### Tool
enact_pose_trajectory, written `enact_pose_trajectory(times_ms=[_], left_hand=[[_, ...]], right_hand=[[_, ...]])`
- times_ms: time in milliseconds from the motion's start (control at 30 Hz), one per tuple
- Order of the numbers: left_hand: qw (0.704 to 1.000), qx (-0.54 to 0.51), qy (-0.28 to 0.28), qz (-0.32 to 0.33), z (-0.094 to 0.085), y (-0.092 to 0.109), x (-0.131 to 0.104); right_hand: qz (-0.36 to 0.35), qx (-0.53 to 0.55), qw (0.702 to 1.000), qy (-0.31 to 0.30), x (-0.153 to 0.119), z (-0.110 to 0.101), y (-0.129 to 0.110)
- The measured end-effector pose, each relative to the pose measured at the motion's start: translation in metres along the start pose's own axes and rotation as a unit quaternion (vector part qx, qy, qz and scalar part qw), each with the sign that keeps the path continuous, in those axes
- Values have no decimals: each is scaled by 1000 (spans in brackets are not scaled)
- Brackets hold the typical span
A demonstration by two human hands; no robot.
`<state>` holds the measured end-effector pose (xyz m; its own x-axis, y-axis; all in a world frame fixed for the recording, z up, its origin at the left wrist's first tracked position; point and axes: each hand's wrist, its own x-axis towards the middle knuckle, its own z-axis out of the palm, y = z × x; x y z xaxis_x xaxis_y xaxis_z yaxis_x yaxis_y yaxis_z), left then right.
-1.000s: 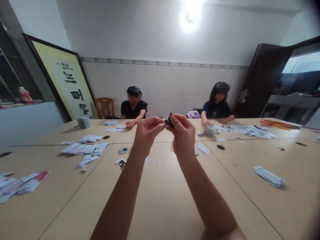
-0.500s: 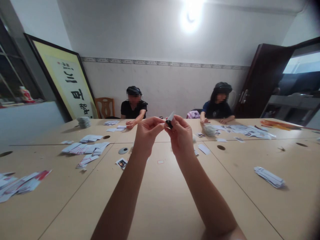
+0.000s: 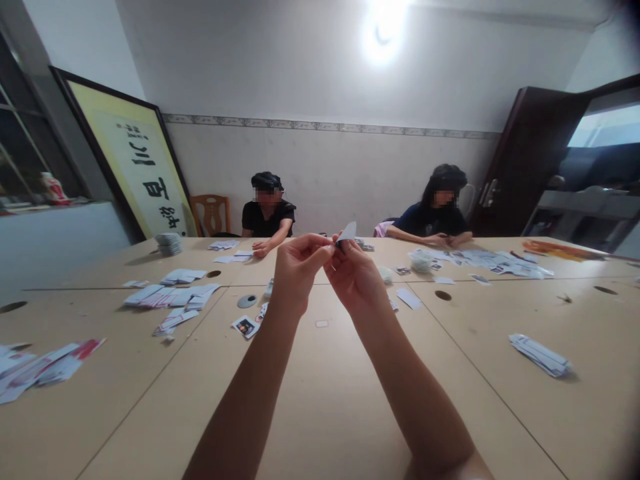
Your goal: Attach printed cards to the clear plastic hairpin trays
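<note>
Both of my hands are raised in front of me above the table, their fingertips meeting. My right hand (image 3: 356, 272) pinches a small black-and-white paper piece (image 3: 349, 232), whose pale flap sticks up above the fingers. Only a sliver of its dark part shows between the fingertips. My left hand (image 3: 300, 270) has thumb and forefinger pressed together at the left edge of that piece; the exact grip there is hidden. Below lie a small photo card (image 3: 245, 327) and a tiny red-edged white slip (image 3: 321, 324) on the table (image 3: 320, 407).
Paper stacks (image 3: 173, 297) and more envelopes (image 3: 45, 367) lie at left, a folded bundle (image 3: 540, 355) at right. Two people, one at far left (image 3: 269, 213) and one at far right (image 3: 437, 213), sit opposite. Scattered cards (image 3: 480, 259) lie before the latter.
My right hand has turned and shifted slightly left, and the pale flap now stands out more, with less of the dark part showing. The person at right has drawn their hands together.
</note>
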<state>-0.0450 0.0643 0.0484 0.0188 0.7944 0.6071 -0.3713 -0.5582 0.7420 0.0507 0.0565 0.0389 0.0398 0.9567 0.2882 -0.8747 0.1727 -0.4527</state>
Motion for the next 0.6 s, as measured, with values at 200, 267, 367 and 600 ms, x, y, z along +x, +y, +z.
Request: enact_pose_trajectory(times_ms=[200,267,367,600], left_hand=[[1000,19,15,7,3,0,-2],[999,37,23,13,4,1,-3],[999,43,26,14,6,3,-4],[998,60,31,20,7,3,-4]], right_hand=[[-7,18,1000,-15,2,-5,5],[-7,29,999,-14,2,-6,7],[-4,39,999,-6,1,-6,8],[-13,31,999,-3,2,-5,9]])
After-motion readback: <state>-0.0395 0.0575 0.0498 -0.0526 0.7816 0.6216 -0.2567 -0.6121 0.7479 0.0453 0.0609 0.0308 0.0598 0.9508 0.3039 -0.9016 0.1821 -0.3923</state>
